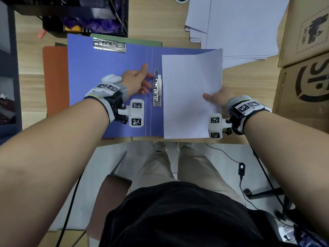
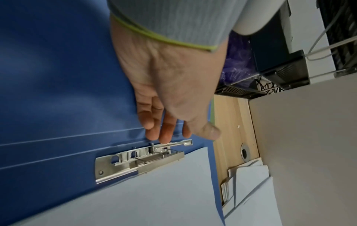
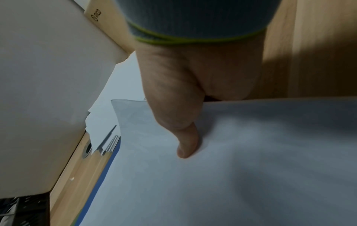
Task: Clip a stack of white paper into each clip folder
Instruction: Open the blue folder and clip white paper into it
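An open blue clip folder (image 1: pixel 106 68) lies flat on the wooden desk. A metal clip (image 1: pixel 157 91) (image 2: pixel 139 162) is mounted beside its spine, with the lever (image 2: pixel 181 143) raised. My left hand (image 1: pixel 138 81) (image 2: pixel 166 128) lies on the folder with straight fingers, their tips at the lever. A stack of white paper (image 1: pixel 190 97) (image 3: pixel 231 168) lies on the folder's right half, its left edge at the clip. My right hand (image 1: pixel 215 98) pinches the stack's right edge, thumb (image 3: pixel 186 142) on top, fingers hidden beneath. A second clip (image 1: pixel 109 45) sits at the folder's upper left.
More white paper (image 1: pixel 236 24) is piled at the back right. Cardboard boxes (image 1: pixel 304 56) stand along the right edge. An orange folder (image 1: pixel 55 77) and a green folder (image 1: pixel 142 41) lie under the blue one. A black crate (image 1: pixel 85 15) stands at the back left.
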The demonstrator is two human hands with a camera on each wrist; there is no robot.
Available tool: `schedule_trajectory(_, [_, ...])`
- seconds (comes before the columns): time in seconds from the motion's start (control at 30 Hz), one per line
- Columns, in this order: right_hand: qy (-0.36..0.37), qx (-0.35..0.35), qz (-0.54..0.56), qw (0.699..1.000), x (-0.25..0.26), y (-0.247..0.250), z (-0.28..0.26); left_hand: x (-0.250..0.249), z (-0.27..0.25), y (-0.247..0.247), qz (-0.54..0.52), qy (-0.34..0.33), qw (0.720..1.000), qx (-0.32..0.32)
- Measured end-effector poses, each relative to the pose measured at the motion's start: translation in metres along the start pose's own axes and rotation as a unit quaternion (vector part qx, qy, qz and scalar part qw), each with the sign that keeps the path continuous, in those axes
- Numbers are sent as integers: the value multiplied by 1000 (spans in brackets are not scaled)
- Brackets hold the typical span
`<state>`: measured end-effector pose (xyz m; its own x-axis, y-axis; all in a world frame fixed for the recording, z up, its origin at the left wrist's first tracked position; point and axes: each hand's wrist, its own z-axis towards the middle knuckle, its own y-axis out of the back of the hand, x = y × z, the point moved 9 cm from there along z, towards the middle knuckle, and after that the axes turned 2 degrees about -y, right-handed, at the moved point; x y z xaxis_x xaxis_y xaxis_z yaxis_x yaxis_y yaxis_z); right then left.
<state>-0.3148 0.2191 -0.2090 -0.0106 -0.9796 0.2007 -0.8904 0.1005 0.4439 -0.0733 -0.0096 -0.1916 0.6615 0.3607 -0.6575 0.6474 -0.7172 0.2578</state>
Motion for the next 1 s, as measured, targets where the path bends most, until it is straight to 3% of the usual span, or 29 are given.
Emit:
schedule_trajectory(0.13, [-18,1,-20,1000,-2,1,-5,-3,7,-5,11,-22,1000,-12])
schedule_trajectory(0.33, [-13,18,46,999,6,-8,2,-2,11,-9,50,-36,998,-3])
schedule_trajectory(0.57, [-20,5,15,1000,14,-15,-10,-6,10,-8,71,-42,997,7])
schedule_trajectory(1.0, [-23,6,22,999,9,-19,-4,-12,3,-12,52,-39,998,17])
